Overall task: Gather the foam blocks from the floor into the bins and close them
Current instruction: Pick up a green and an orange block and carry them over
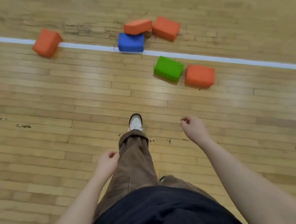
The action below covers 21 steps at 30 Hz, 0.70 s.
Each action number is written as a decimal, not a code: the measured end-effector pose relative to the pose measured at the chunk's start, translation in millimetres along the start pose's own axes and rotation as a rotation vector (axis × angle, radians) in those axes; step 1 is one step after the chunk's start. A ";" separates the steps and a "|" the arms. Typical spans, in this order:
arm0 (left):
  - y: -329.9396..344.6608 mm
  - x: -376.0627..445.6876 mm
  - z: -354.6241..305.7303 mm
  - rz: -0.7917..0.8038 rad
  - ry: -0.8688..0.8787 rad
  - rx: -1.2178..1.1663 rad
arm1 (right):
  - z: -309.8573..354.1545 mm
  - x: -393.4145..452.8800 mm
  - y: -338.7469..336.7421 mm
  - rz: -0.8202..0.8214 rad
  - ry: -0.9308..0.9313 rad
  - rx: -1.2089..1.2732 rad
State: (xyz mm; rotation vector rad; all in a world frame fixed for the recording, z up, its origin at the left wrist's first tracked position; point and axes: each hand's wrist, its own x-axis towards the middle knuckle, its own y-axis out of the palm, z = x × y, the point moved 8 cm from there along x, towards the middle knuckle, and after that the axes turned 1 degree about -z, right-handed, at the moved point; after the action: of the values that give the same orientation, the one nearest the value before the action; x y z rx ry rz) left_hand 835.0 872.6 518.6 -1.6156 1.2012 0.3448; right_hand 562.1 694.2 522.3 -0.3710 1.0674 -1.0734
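Six foam blocks [168, 69] are scattered at twelve to one o'clock; both hands, left hand [106, 164] and right hand [194, 128], are held loosely curled.

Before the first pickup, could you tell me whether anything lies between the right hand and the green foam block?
Nothing visible does. The right hand hangs empty above bare wooden floor, and only open boards lie between it and the green foam block. An orange block sits close beside the green one, on its right, not in the path.

No text, label, brand or number can be read anywhere; blocks and floor bear none.
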 end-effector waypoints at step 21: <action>-56.8 276.7 -456.2 0.149 0.445 0.365 | 59.9 280.9 -125.7 -0.080 0.392 0.243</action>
State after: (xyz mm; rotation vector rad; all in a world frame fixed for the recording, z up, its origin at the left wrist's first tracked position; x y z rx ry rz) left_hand 857.6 336.9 540.1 -1.3201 1.6186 -0.1506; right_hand 565.6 382.1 492.7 -0.0050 1.2548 -1.3669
